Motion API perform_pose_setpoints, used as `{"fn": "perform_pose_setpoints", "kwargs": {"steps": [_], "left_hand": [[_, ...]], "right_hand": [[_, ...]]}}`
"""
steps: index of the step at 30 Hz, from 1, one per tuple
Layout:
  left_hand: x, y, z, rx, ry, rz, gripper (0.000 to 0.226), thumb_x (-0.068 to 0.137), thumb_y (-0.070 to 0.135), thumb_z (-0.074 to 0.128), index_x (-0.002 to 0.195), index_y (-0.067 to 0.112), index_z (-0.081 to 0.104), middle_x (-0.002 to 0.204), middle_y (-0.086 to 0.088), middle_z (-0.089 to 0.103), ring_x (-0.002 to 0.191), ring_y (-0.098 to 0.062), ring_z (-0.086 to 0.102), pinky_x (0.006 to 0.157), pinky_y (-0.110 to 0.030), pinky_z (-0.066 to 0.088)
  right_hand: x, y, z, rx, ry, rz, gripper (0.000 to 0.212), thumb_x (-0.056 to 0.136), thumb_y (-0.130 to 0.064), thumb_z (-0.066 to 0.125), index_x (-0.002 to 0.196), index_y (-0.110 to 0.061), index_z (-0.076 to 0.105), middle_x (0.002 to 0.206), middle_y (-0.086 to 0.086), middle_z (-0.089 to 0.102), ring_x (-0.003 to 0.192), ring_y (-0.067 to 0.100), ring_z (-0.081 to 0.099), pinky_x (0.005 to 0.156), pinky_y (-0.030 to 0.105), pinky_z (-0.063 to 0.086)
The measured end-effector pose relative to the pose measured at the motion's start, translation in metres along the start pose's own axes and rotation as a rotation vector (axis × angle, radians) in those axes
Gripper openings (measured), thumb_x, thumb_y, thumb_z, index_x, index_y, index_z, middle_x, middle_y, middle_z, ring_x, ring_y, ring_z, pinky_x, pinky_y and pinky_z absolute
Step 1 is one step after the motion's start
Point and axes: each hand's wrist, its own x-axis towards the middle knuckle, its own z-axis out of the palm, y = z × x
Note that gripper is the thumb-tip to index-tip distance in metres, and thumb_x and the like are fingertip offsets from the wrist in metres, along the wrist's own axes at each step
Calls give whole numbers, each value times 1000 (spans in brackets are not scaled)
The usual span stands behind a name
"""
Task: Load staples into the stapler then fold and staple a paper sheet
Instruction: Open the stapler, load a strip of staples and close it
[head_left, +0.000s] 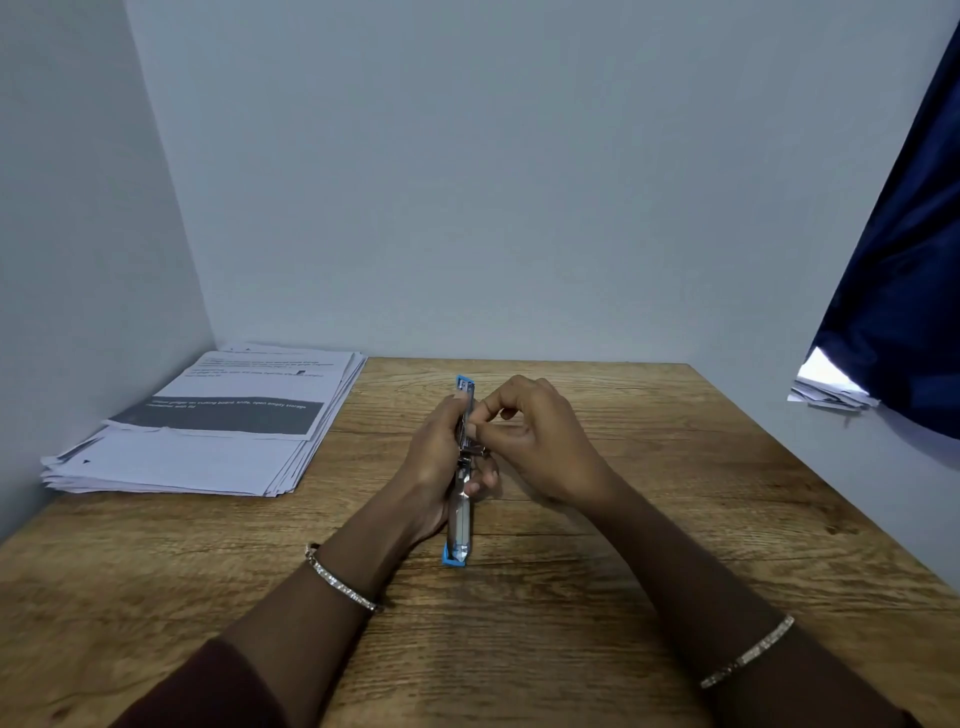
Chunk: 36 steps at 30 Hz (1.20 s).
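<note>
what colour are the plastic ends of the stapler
Bright blue, on a silver metal stapler opened out flat; the head view shows it at both the far and near tips.

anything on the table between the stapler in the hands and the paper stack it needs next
Nothing visible. The opened blue and metal stapler is held by the left hand, the right hand pinching at it. Only bare wooden table lies between it and the white paper stack at far left.

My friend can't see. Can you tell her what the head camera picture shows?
Two hands hold a blue stapler swung open above a wooden table: the left hand grips it, the right hand pinches at its middle. A stack of printed papers lies at the left.
</note>
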Motion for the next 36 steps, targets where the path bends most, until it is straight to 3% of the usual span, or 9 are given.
{"fn": "perform_pose_setpoints", "kwargs": {"steps": [4, 8, 12, 16, 19, 22, 25, 30, 36], "left_hand": [[2, 0, -4, -73, 14, -23, 39, 105, 39, 36, 96, 7, 55, 49, -16, 61, 25, -17, 39, 30, -15, 30], [5, 0, -5, -143, -24, -25, 26, 105, 34, 34, 96, 12, 44, 96, -27, 76, 27, -18, 45, 29, -14, 30], [7, -2, -5, -116, -2, -25, 28, 106, 36, 34, 99, 12, 46, 85, -21, 77, 29, -15, 43, 28, -15, 28], [8, -3, -6, -113, 11, -13, 30, 107, 37, 37, 99, 10, 50, 73, -15, 74, 31, -13, 44, 28, -15, 30], [7, -3, -7, -120, 8, -11, 30, 107, 35, 36, 100, 9, 50, 71, -14, 73, 31, -13, 45, 28, -15, 31], [7, -3, -7, -127, 9, -13, 30, 107, 35, 37, 100, 9, 51, 70, -13, 73, 32, -13, 46, 29, -14, 32], [8, -4, -7, -139, 13, -20, 30, 107, 35, 38, 99, 10, 52, 67, -12, 71, 33, -13, 46, 29, -15, 31], [10, -4, -6, -168, 4, -30, 30, 107, 35, 38, 97, 10, 52, 64, -11, 69, 32, -13, 45, 29, -14, 31], [12, -5, -7, -186, -6, -36, 30, 107, 34, 38, 98, 9, 53, 65, -12, 68, 33, -14, 45, 30, -15, 31]], "right_hand": [[4, 7, -7, 428, 23, 128, 7, 90, -18, 73, 88, -12, 73, 92, 0, 66, 89, 20, 73, 67, 25, 59], [12, 20, -21, 633, 136, 229, 12, 91, -16, 73, 91, -4, 75, 88, -2, 72, 82, 5, 68, 68, 18, 53], [15, 29, -36, 992, 221, 366, 8, 89, -1, 70, 85, 2, 75, 90, 14, 79, 91, 23, 77, 67, 20, 57], [12, 33, -40, 1161, 291, 473, 6, 86, 8, 66, 82, 9, 71, 77, 16, 76, 77, 23, 78, 64, 19, 59], [10, 36, -46, 954, 305, 497, 10, 81, 10, 69, 73, 5, 68, 69, 14, 70, 62, 20, 72, 60, 21, 58], [3, 47, -57, 261, 242, 437, 7, 73, 4, 72, 73, -3, 69, 60, 8, 70, 49, 12, 66, 56, 21, 55], [-1, 56, -63, -126, 99, 451, 17, 73, -2, 72, 86, -13, 74, 71, 2, 70, 64, 13, 67, 62, 21, 51], [0, 62, -65, -272, -42, 476, 15, 77, -4, 83, 90, -11, 83, 91, 7, 79, 92, 15, 70, 82, 24, 53], [-2, 62, -68, -257, -66, 493, 17, 72, -7, 88, 88, -10, 83, 77, 5, 74, 82, 13, 63, 81, 26, 51]]}}
